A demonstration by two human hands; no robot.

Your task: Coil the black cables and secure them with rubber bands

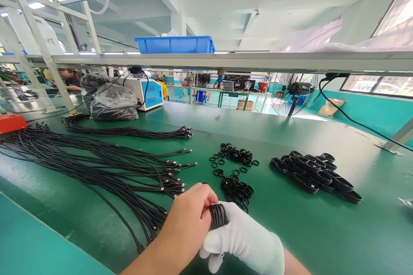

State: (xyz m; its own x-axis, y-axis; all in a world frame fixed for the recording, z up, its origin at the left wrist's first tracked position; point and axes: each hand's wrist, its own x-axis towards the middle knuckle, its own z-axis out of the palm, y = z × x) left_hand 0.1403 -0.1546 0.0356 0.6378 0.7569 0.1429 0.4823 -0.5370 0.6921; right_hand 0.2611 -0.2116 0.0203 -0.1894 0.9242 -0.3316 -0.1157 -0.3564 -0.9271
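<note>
A coiled black cable (pixel 218 216) is held between my two hands, low in the middle of the view. My right hand (pixel 237 234), in a white glove, is wrapped around the coil. My bare left hand (pixel 190 215) closes on the coil's left side, its fingertips curled over and partly hidden. Just beyond my hands lies a heap of small black rings (pixel 237 189), with a second heap of rings (pixel 237 154) farther back. To the left, many straight black cables (pixel 129 167) lie with their plug ends toward the rings.
Finished-looking cable coils (pixel 312 169) are piled on the right of the green table (pixel 258 129). Behind the cables stand a plastic bag (pixel 114 101) and a blue-white machine (pixel 150 94). Overhead, a shelf (pixel 251 61) carries a blue bin (pixel 174 45). A fan (pixel 293 90) stands beyond.
</note>
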